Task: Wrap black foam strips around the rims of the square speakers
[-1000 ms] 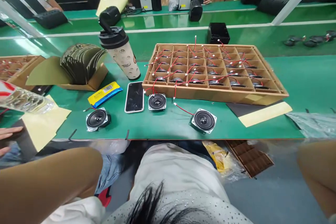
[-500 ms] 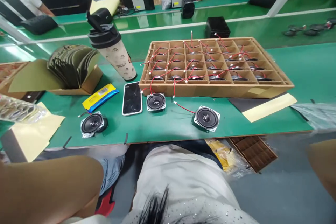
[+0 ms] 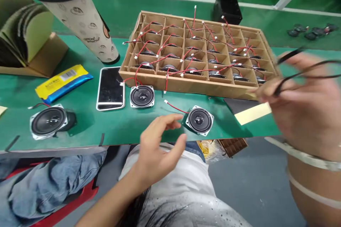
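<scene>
- Left hand (image 3: pixel 156 149) is held open, fingers spread, nothing grasped; placed in front of the compartmented cardboard tray (image 3: pixel 186 90).
- Right hand (image 3: pixel 301 103) is partly curled, black wire (image 3: pixel 303 72) caught in the fingers; exact grip blurred; held at the tray's right front corner.
- Square-framed loudspeaker (image 3: pixel 199 120) is set in front of the tray, just beside the left fingertips (image 3: pixel 179 116).
- Second loudspeaker (image 3: pixel 142 96) is placed near the tray's front wall; smartphone (image 3: pixel 110 88) lies left of it.
- Further loudspeakers (image 3: pixel 170 67) are seated in the tray's compartments, red leads trailing.
- Black box (image 3: pixel 226 9) is placed behind the tray.
</scene>
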### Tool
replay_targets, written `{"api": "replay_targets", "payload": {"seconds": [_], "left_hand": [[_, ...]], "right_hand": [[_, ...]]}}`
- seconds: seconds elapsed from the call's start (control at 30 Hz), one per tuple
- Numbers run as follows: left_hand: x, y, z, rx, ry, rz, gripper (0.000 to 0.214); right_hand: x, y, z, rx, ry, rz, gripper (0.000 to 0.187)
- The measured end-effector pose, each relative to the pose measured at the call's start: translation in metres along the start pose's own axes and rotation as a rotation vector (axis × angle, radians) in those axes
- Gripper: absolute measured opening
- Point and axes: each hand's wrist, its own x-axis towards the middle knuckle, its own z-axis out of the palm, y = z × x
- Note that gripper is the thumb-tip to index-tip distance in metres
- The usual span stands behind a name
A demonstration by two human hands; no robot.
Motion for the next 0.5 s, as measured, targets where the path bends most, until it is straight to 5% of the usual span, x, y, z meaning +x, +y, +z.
{"api": "replay_targets", "payload": {"seconds": [0.13,0.23,0.4,0.5], "left_hand": [[0.010,-0.009,0.052,0.077,-0.120,-0.053,0.084],[0.024,-0.015,0.066,0.127,-0.254,-0.038,0.088],[0.055,-0.021,0.025,0.118,-0.676,0.075,0.078],[0.061,-0.006,-0.009,0.229,-0.701,0.079,0.061]], "right_hand": [[-0.001,0.037,0.010,-0.059,-0.265,0.176,0.043],[-0.004,0.049,0.014,-0.142,-0.408,0.166,0.022],[0.002,0.033,0.020,-0.278,-0.669,0.125,0.030],[0.005,0.020,0.028,-0.353,-0.745,0.079,0.021]]}}
